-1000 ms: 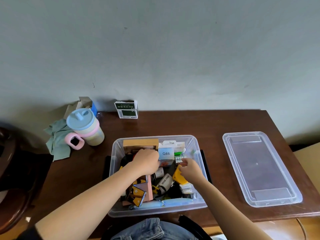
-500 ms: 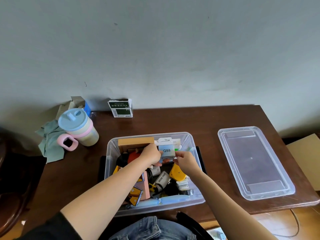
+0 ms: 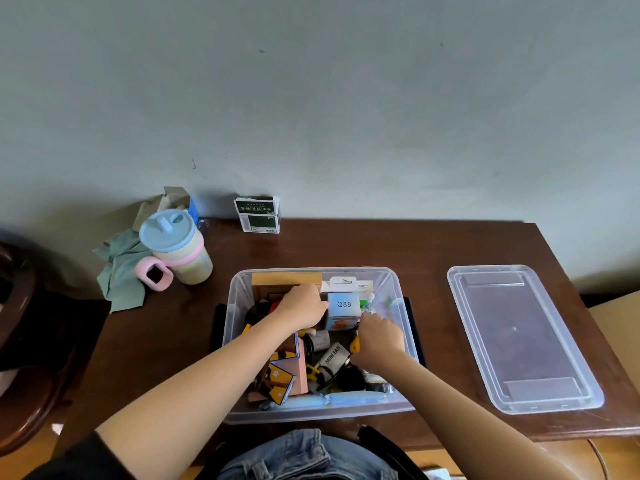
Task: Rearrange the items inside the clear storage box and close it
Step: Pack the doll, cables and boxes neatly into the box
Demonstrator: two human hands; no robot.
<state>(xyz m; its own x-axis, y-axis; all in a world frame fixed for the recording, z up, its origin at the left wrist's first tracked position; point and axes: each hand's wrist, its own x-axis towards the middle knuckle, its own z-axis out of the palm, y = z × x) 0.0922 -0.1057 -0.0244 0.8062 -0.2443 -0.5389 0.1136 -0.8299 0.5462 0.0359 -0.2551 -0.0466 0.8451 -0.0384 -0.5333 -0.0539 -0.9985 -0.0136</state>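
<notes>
The clear storage box (image 3: 406, 344) stands open on the brown table (image 3: 346, 244), crowded with small items. A white and blue carton marked Q88 (image 3: 344, 304) stands upright near its back wall. My left hand (image 3: 304, 306) grips the carton's left side. My right hand (image 3: 379, 336) has curled fingers against the carton's lower right corner, above a yellow item (image 3: 355, 344). A wooden block (image 3: 285, 279) lies behind my left hand. A mini fan (image 3: 332, 356) and a pink patterned box (image 3: 294, 370) lie lower down. The clear lid (image 3: 519, 337) rests flat to the right.
A pastel cup with a blue lid (image 3: 176, 247) and a green cloth (image 3: 121, 271) sit at the table's back left. A green and white carton (image 3: 258, 214) stands by the wall. A dark wooden chair (image 3: 20, 341) is at far left.
Both hands took the Q88 carton, lifted it slightly and set it upright toward the back of the box. The right hand slid down to its lower right corner.
</notes>
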